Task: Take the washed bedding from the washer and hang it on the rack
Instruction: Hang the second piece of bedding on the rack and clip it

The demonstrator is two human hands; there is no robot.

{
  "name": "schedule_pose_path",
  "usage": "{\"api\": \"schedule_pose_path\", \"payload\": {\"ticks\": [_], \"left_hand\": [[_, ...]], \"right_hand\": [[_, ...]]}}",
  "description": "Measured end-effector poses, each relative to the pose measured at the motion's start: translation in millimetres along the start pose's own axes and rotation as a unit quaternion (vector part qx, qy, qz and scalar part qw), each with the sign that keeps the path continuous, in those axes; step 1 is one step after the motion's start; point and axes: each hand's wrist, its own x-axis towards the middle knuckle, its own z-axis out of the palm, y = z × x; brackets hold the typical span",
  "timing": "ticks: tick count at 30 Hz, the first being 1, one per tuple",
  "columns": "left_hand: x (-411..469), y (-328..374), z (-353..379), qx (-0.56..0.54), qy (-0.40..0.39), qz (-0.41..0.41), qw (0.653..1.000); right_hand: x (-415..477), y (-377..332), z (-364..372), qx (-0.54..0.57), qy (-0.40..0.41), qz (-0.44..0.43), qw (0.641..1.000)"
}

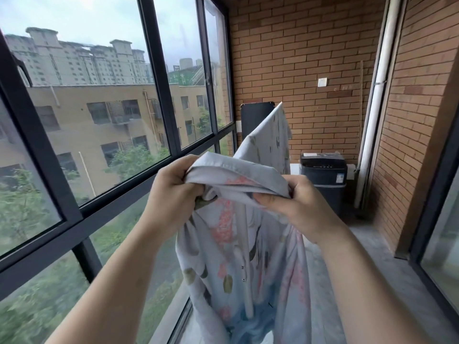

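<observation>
On a glazed, brick-walled balcony, a person is gripping the bunched top edge of a pale grey-blue bedding sheet [223, 244] printed with pink blossoms and olive leaves, and is holding it up in front of the camera. The left hand [173, 192] is clenching a fold of the fabric, its fingers [196, 191] curling under the hem. The right hand [300, 204] is pinching the other side of the same fold, its fingers [268, 199] pressing into the cloth. Below the hands the sheet is hanging in loose folds around a white upright rack pole [248, 289], while a further stretch of it is running away from the camera and rising to a peak near the far wall. A dark top-loading washer [323, 175] is standing in the far corner against the brown brick wall [310, 45], well apart from the hands. Dark-framed windows [157, 78] are lining the left side, looking out on apartment blocks and trees
</observation>
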Motion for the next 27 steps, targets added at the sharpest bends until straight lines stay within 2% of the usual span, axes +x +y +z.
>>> {"api": "schedule_pose_path", "payload": {"ticks": [3, 6, 8, 12, 17, 21, 27], "left_hand": [[7, -2, -5, -0.001, -0.062, -0.022, 0.998], [12, -3, -2, 0.047, -0.080, -0.004, 0.996], [16, 0, 3, 0.029, -0.077, -0.016, 0.996], [29, 6, 10, -0.048, -0.088, -0.092, 0.991], [52, 6, 20, -0.125, -0.078, -0.149, 0.978], [67, -2, 22, -0.139, -0.049, -0.173, 0.974], [86, -9, 27, -0.124, -0.077, -0.185, 0.972]], "right_hand": [[6, 2, -6, 0.084, 0.031, -0.005, 0.996], [11, 3, -10, 0.152, 0.056, -0.005, 0.987], [13, 1, -11, 0.188, 0.057, 0.007, 0.980], [24, -3, -9, 0.272, 0.032, 0.065, 0.960], [44, -9, -9, 0.276, 0.075, 0.097, 0.953], [56, -10, -11, 0.238, 0.080, 0.100, 0.963], [66, -5, -25, 0.225, 0.077, 0.122, 0.964]]}}
